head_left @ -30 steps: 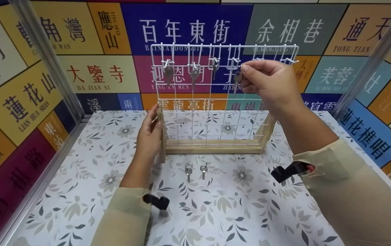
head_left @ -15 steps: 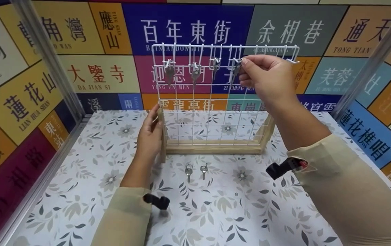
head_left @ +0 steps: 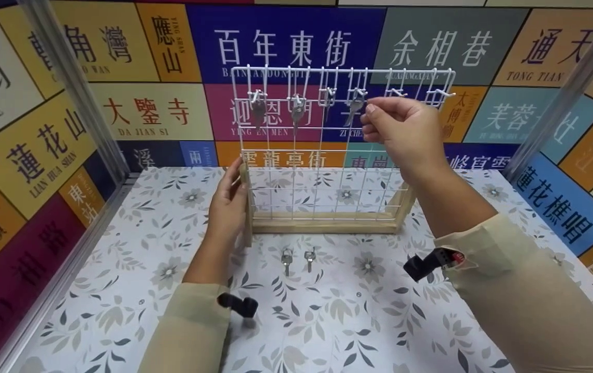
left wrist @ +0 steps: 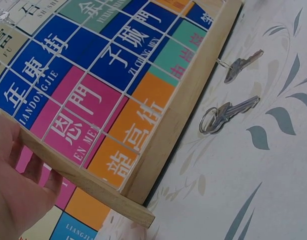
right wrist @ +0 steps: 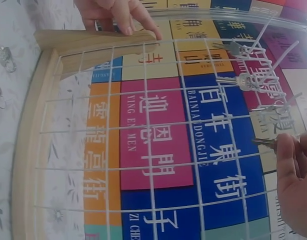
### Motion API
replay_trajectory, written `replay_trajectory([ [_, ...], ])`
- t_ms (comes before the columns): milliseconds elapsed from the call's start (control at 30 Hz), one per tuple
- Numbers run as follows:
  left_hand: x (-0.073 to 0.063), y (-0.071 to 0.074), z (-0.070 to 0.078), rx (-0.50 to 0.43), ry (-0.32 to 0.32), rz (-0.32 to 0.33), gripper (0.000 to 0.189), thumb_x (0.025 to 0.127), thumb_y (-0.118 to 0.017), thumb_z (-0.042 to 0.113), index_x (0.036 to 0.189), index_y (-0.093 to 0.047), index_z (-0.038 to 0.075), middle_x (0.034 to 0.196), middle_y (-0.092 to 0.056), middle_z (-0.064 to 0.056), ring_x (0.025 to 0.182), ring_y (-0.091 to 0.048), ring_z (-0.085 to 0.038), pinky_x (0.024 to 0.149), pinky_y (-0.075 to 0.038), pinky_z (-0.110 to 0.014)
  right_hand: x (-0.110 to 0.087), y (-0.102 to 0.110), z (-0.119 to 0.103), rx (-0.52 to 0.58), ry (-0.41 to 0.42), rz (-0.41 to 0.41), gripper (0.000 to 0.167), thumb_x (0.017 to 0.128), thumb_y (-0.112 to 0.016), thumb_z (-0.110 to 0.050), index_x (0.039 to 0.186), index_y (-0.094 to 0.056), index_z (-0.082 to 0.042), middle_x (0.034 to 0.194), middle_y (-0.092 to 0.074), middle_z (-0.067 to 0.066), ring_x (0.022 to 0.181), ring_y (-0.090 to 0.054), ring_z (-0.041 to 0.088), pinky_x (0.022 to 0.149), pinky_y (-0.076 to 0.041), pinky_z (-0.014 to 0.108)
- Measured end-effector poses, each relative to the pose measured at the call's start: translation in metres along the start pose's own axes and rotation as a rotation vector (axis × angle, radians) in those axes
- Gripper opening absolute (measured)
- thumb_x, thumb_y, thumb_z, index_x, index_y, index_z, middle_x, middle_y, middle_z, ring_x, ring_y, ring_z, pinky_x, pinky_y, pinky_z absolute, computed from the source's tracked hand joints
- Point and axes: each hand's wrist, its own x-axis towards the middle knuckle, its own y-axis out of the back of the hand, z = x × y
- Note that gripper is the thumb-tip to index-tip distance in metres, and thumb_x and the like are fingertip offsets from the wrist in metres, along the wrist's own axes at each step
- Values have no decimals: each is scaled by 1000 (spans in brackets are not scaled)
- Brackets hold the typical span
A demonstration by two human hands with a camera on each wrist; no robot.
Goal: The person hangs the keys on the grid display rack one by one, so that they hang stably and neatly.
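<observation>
A white wire grid rack (head_left: 321, 150) on a wooden base (head_left: 322, 226) carries several keys on its upper hooks. My right hand (head_left: 405, 129) is at the fourth hook, thumb and forefinger at the bow of a silver key (head_left: 356, 110). That key hangs slightly tilted; in the right wrist view the thumb partly hides the same key (right wrist: 265, 143). My left hand (head_left: 228, 204) rests its fairly straight fingers against the left wooden upright (head_left: 246, 207). In the left wrist view its fingers (left wrist: 52, 181) touch the board's outer side.
Two loose keys, one left (head_left: 286, 260) and one right (head_left: 309, 259), lie on the leaf-patterned tablecloth (head_left: 337, 336) before the rack. Hooks right of my right hand, such as the end hook (head_left: 441, 94), hold no key. A lettered wall panel (head_left: 280, 36) stands close behind.
My right hand brings the key up and left to the fourth hook, then dips slightly; the key now hangs there. The left hand stays at the upright.
</observation>
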Motion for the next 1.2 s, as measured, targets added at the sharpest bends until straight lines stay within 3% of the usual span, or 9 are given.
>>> replay_trajectory([
  [133,1,0,0,-7,15,3,58,114,-52,24,150,-41,67,172,-39,16,161,-38,-21,132,-37,-49,-7,-3,17,4,4,-50,25,101,-76,-22,122,-77,-8,107,-79,9,94,-75,24,83,-67,27],
  [300,2,0,1,-9,25,7,57,114,-53,24,154,-41,63,172,-40,16,161,-39,-21,131,-38,-49,-19,-9,45,11,8,-194,26,101,-76,-19,123,-75,-5,108,-77,9,93,-75,21,81,-67,29],
  [467,1,0,1,-11,19,6,58,114,-52,23,151,-41,66,172,-39,17,161,-38,-21,132,-36,-49,-36,-18,75,-72,-52,-374,26,101,-77,-20,124,-76,-8,109,-77,5,95,-74,19,82,-67,30],
  [600,1,0,0,-20,13,0,58,114,-52,23,150,-42,67,172,-39,16,161,-38,-22,132,-37,-50,-48,-25,104,-134,-119,-466,25,99,-78,-20,122,-78,-9,106,-77,6,94,-73,20,81,-66,30],
  [867,1,2,-5,-56,-47,-15,55,114,-52,24,151,-45,63,171,-42,14,159,-41,-22,128,-42,-45,-56,-37,163,-119,-236,-513,28,99,-77,-19,124,-77,-6,107,-78,8,94,-73,16,82,-65,28],
  [1033,1,2,-6,-46,-42,-12,57,114,-52,23,148,-44,67,171,-41,11,159,-41,-23,129,-41,-45,-56,-38,191,-161,-298,-539,36,97,-80,-18,129,-74,-3,111,-78,4,95,-72,15,81,-64,28],
  [1200,2,2,-4,-44,-35,-6,57,114,-52,22,150,-45,65,171,-41,12,159,-41,-22,129,-41,-46,-57,-38,210,-235,-313,-573,37,96,-80,-18,128,-74,-1,106,-76,2,84,-67,12,72,-59,23],
])
